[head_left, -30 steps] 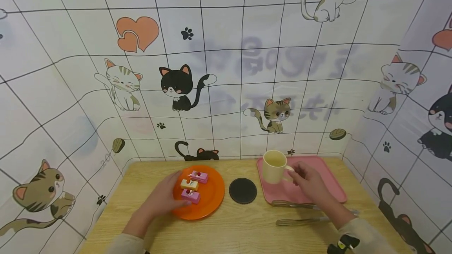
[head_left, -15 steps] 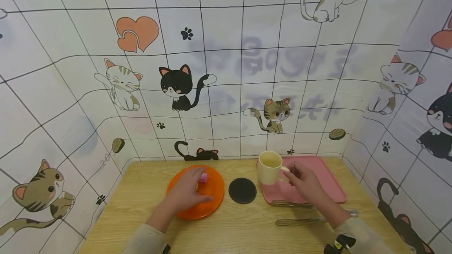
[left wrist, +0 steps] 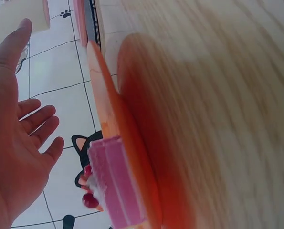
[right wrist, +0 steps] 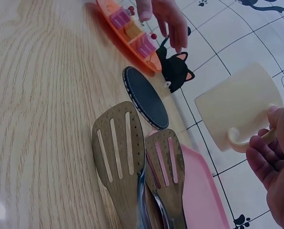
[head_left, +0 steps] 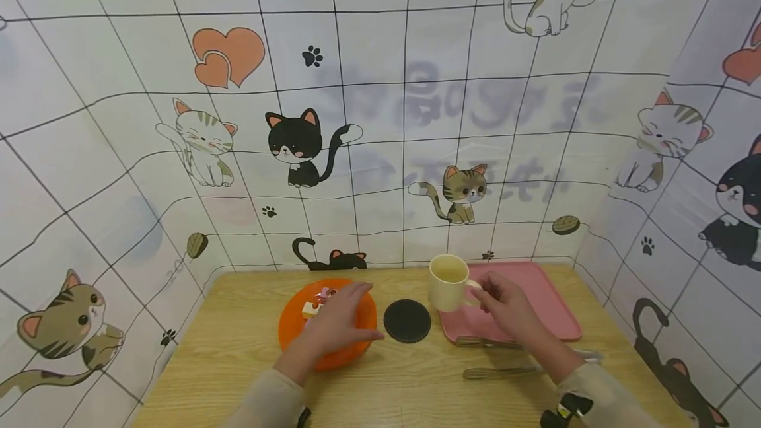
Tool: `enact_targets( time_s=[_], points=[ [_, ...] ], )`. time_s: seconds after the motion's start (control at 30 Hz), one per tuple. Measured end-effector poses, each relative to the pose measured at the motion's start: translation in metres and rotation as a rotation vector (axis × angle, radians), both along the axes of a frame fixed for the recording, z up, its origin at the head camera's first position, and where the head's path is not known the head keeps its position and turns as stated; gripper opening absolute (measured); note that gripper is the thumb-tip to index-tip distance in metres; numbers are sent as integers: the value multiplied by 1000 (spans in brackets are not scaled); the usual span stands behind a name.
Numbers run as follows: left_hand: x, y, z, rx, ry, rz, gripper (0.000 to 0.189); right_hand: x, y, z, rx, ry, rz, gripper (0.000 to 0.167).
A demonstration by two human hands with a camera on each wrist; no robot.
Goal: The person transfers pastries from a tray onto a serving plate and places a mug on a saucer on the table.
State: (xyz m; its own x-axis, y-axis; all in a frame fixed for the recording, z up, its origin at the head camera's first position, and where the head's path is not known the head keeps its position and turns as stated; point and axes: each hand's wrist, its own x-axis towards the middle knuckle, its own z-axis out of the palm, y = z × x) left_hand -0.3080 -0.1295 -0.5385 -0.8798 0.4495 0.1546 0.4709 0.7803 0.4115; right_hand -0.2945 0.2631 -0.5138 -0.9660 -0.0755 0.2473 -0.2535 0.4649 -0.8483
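A cream mug hangs over the left edge of the pink tray; my right hand pinches its handle. In the right wrist view the mug is clear of the tabletop. My left hand hovers above the orange plate, fingers spread and holding nothing. Small toy cake slices, pink and yellow with red toppings, lie on that plate, partly hidden by this hand in the head view. Between plate and tray lies a round black coaster.
Two slotted turners lie at the tray's front edge, below my right forearm. Wooden tabletop extends toward the front. A wall covering with printed cats rises close behind and at both sides.
My left hand has moved right across the plate, uncovering some cake slices on its left. The mug, in my right hand, has shifted slightly left toward the coaster.
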Motion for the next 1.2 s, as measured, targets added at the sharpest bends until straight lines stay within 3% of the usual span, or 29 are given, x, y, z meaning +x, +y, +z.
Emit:
enact_targets(
  time_s=[0.5,0.9,1.2],
  points=[
    [-12,27,-9,17,-97,-38,110,-4,-14,-3,-30,-14,29,17],
    [-26,47,-24,-85,-68,-97,108,-3,-19,-2,-21,-24,48,12],
    [-29,52,-29,-101,-111,-78,108,-5,-26,-6,-38,-52,76,10]
  ],
)
